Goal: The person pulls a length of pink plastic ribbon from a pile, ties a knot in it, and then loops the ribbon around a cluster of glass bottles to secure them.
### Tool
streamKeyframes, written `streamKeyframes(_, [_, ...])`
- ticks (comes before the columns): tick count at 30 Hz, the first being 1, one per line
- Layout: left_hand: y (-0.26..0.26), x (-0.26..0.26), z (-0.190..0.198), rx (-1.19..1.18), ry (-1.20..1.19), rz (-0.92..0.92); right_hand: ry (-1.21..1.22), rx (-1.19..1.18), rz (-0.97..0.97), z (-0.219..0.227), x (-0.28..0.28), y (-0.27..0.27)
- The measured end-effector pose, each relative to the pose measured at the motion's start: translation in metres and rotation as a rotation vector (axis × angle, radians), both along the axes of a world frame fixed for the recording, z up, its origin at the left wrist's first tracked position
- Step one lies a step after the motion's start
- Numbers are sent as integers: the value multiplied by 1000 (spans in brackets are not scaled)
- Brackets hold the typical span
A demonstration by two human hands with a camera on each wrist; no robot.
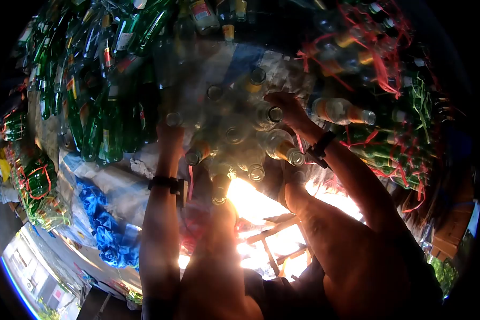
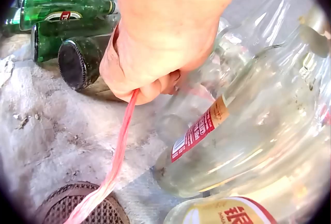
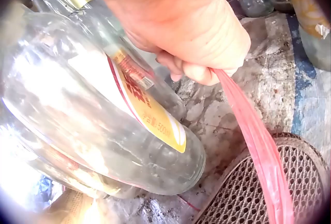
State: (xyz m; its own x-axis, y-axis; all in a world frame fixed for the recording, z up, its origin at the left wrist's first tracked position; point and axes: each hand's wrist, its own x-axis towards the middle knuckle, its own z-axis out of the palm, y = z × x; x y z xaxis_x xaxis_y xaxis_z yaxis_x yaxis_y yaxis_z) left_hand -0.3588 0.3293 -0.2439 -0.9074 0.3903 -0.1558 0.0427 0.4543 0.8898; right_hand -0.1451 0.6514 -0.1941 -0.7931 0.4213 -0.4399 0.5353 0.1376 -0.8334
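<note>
A cluster of clear glass bottles (image 1: 232,134), necks up, stands between my two hands. My left hand (image 2: 160,42) grips a pink plastic strap (image 2: 121,143) in curled fingers, close beside the bottles on their left. On the other side, my right hand (image 3: 181,32) also holds a pink strap (image 3: 253,136), which runs down from its fist past a labelled bottle (image 3: 155,115). From above, the left hand (image 1: 170,138) and right hand (image 1: 290,109) flank the bunch, partly dim in shadow. The strap's path behind and beneath the bottles is hidden.
Many green bottles (image 1: 106,133) lie piled at the left. Bundles tied with red strap (image 1: 384,69) sit at the right, near a lone clear bottle (image 1: 336,111) on its side. A brown perforated shoe (image 3: 274,177) rests on the dirty sheet (image 3: 217,107). Blue plastic (image 1: 104,224) lies lower left.
</note>
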Motion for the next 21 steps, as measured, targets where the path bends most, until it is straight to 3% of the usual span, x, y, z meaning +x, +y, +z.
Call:
streamKeyframes(1, [1,5,-2,-32,-86,80,4,-12,-17,-4,2,-1])
streamKeyframes(2, [7,11,15,-23,-95,74,71,247,195,-17,5,3])
streamKeyframes(4, [26,18,66,-64,-151,-99,75,281,216,-5,3,2])
streamKeyframes(8, [23,12,57,-195,-144,-190,146,120,92,-20,5,0])
streamKeyframes(10, [28,14,53,30,-143,-205,199,78,68,-21,5,0])
streamKeyframes(14, [26,17,61,90,-198,-222,175,128,81,-20,6,-3])
streamKeyframes(17, [23,21,49,29,135,-299,177,172,123,-19,9,0])
streamKeyframes(20, [12,22,28,-55,261,-304,7,531,486,-1,4,2])
streamKeyframes(21, [6,22,18,-82,298,-304,12,521,487,8,3,-1])
